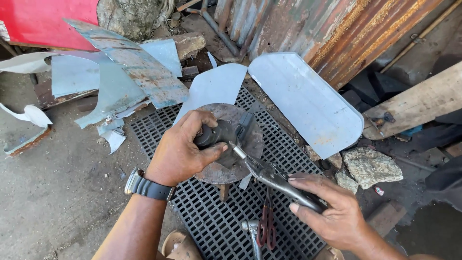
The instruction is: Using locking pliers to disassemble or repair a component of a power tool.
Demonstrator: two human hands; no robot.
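Left hand: left hand wraps its fingers tight round a dark motor hub on the rusty round plate.
Right hand: right hand grips the locking pliers handle.
Pliers axis: nose up-left, biting the hub's shaft.
Surroundings: black metal grate beneath; grey fan blades beyond; red-handled pliers lie near.

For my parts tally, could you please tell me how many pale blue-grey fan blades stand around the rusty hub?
2: one blade just behind the hub, and a larger blade to its right, leaning toward the corrugated sheet. Others may lie hidden among the scrap metal at left.
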